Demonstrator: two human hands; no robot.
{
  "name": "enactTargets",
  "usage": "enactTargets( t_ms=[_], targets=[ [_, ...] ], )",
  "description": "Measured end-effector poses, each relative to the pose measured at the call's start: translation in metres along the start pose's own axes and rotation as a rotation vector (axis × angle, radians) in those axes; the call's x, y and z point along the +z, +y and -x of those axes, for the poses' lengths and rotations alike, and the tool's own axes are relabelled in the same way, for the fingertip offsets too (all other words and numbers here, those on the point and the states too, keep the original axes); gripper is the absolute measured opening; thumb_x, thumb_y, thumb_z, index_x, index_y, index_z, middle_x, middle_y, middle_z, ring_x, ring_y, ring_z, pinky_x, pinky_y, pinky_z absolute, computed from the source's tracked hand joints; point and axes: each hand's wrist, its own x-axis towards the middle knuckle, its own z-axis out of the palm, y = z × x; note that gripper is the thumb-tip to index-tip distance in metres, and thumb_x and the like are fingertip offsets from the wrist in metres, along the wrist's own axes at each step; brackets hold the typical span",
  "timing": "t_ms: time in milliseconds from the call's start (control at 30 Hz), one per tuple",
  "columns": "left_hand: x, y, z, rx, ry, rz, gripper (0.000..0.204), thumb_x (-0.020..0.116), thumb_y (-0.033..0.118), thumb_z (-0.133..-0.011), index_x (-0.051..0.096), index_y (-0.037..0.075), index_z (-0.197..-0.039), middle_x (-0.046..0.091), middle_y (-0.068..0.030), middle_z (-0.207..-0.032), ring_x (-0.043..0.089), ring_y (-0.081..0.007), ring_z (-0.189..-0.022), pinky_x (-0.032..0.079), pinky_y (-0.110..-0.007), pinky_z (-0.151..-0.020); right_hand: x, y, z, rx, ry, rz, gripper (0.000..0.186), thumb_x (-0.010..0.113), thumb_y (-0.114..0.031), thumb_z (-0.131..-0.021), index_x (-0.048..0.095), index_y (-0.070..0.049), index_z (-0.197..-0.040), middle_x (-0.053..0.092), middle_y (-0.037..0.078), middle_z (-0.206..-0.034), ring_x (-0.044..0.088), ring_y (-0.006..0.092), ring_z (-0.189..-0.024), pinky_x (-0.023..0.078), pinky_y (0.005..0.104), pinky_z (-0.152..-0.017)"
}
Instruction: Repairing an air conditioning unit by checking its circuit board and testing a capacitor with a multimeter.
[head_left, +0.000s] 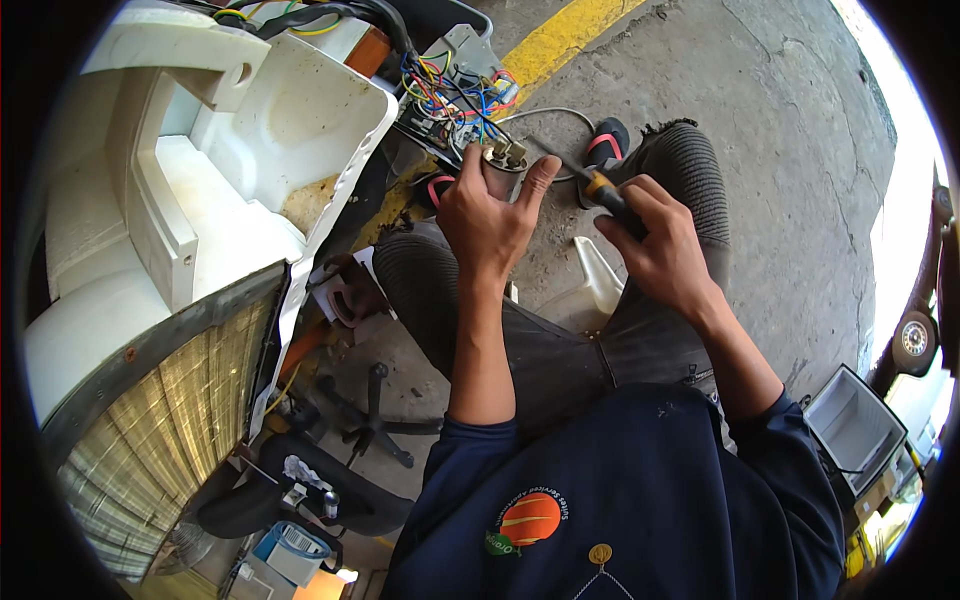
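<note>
My left hand grips a small grey cylindrical part with metal terminals on top, held up in front of me. My right hand holds a screwdriver with a yellow and black handle; its tip points toward the terminals of the part. A bundle of coloured wires hangs just beyond the part, from the open electrical box of a white appliance housing. I am crouched on a concrete floor, knees in dark trousers below my hands.
A finned coil of the opened unit lies at lower left. A black fan blade and a small white plastic piece rest on the floor. A yellow painted line crosses the concrete. A grey open box stands at right.
</note>
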Motion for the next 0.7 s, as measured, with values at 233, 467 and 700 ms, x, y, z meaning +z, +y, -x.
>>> enactTargets(
  t_ms=[233,467,700],
  targets=[
    [0.004,-0.002,0.000,-0.008,-0.042,0.219,0.069,0.086,0.066,-0.084,0.064,0.002,-0.097,0.071,-0.0123,-0.077,0.073,-0.0300,-0.071,0.053,-0.043,-0.068,0.001,0.007,0.010,0.007,0.010,0.034,0.029,0.082,-0.018,-0.091,0.065,0.004,-0.101,0.061,0.019,-0.101,0.064,0.0414,-0.089,0.051,0.0488,-0.077],
    [0.006,-0.007,0.001,0.030,-0.060,0.148,0.072,0.087,0.065,-0.083,0.063,0.001,-0.105,0.073,-0.0153,-0.084,0.074,-0.0352,-0.077,0.054,-0.045,-0.070,-0.013,0.007,0.011,-0.048,-0.036,0.075,0.028,0.082,-0.018,-0.091,0.066,0.004,-0.100,0.062,0.018,-0.101,0.065,0.0410,-0.090,0.052,0.0482,-0.078],
    [0.004,-0.003,0.001,0.057,-0.053,0.067,0.076,0.085,0.069,-0.081,0.063,0.001,-0.108,0.073,-0.0162,-0.085,0.075,-0.0382,-0.080,0.055,-0.047,-0.071,-0.017,0.002,0.003,-0.011,-0.060,0.075,0.029,0.081,-0.020,-0.091,0.064,0.004,-0.094,0.060,0.019,-0.096,0.063,0.0414,-0.085,0.050,0.0499,-0.075]
  ],
)
